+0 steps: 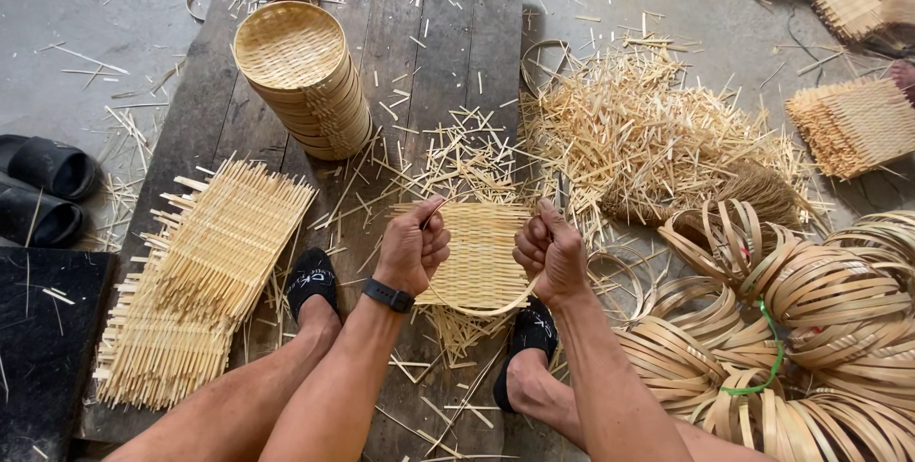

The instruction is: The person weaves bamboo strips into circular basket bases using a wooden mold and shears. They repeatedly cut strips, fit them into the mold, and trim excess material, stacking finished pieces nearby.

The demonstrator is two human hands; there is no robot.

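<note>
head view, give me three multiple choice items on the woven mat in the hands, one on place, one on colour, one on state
1. Where is the stack of finished round baskets relative to the hands?
A. Beyond them, towards the far left of the wooden boards
B. Under the right foot
C. On the black sandals

2. What colour is the band on the left wrist?
A. Red
B. Black
C. Green

3. How do the hands hold the woven mat?
A. Both lie open and flat on it
B. Only one touches it
C. Both are closed on its edges, with a thin hoop curved beneath it

Answers: 1 A, the stack stands on the wooden boards up and to the left. 2 B, the band is plainly black. 3 C, the left hand and right hand are both fisted at the mat's sides.
</note>
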